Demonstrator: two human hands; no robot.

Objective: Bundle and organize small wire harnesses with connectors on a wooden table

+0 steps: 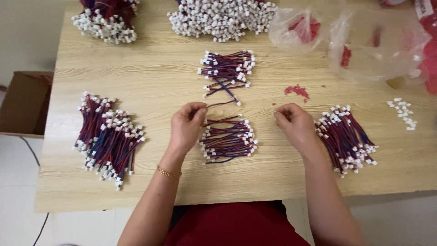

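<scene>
While the left hand pinches it, the wire runs rightward.

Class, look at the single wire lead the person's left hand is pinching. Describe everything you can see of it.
The wire lead is a short, thin cable of red and blue strands, ending in a small white plastic connector at its far right end. It lies nearly flat, slightly raised, above the wooden table, between two small bundles of similar leads. The left hand pinches its near end between thumb and fingertips. The right hand does not touch it.
</scene>
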